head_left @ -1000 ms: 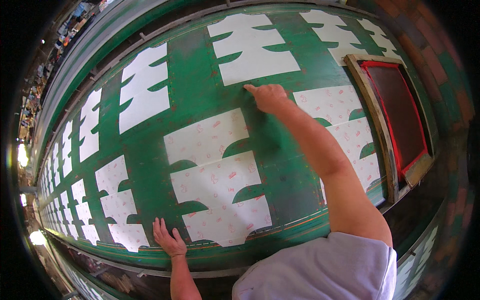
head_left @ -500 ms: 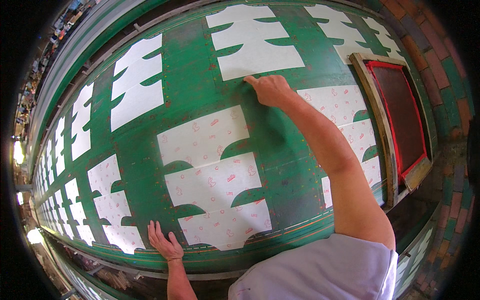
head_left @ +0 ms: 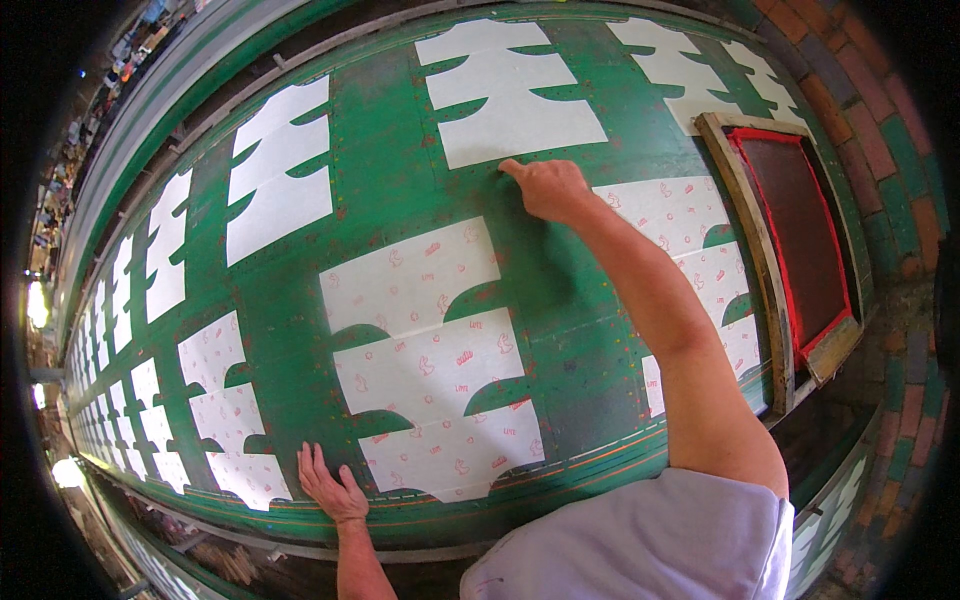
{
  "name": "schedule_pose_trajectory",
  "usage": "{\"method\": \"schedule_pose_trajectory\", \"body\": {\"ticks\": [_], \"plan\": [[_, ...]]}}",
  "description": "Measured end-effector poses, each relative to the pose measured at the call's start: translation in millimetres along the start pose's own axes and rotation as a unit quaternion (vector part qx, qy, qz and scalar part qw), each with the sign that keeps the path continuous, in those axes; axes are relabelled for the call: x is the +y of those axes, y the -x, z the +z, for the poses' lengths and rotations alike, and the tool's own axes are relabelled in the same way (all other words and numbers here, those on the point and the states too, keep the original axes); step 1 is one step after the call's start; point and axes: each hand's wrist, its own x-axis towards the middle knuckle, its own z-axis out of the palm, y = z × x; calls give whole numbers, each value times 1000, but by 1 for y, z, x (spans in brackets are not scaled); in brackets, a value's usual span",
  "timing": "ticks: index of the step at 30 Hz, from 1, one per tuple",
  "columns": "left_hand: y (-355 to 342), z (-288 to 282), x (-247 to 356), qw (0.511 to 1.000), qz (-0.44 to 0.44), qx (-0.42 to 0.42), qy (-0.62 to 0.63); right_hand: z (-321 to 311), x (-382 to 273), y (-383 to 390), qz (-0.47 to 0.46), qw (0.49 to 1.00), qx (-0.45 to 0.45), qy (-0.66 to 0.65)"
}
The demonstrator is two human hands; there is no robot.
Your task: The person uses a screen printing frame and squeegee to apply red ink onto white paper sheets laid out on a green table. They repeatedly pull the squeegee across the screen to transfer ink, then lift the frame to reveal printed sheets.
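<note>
My right hand (head_left: 548,188) reaches far across a long green table (head_left: 345,120). Its index finger is stretched out, and the other fingers are curled in. That fingertip is at the lower edge of a plain white cut fabric piece (head_left: 505,95) with curved notches. My left hand (head_left: 330,487) lies on the table's near edge with its fingers apart and nothing in it. Beside it, on its right, is a white piece printed with small red figures (head_left: 425,355). Another red-printed piece (head_left: 225,410) lies to its left.
A wooden-framed printing screen (head_left: 795,230) with a red border rests on the table at the right, partly over another printed piece (head_left: 705,225). More white pieces (head_left: 280,165) run in rows toward the far left. Brick paving (head_left: 870,130) lies past the table's right end.
My right hand has shifted slightly to the right along the white piece's lower edge. My left hand stays in its place; the whole view has moved a little.
</note>
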Motion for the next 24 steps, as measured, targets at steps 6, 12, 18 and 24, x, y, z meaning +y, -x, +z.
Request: {"method": "schedule_pose_trajectory", "body": {"ticks": [6, 12, 18, 24], "plan": [[0, -2, 1, 1000, -2, 0, 4, -1, -6, 0, 34, 999, -13, 1], [1, -2, 2, 1000, -3, 0, 9, -1, -23, 21, 79, 994, -68, 11], [3, 0, 0, 1000, -5, -5, 2, -2, -41, 25, 101, 992, -76, -25], [3, 1, 2, 1000, -4, 0, -6, 4, -65, 6, 92, 990, -65, -81]]}}
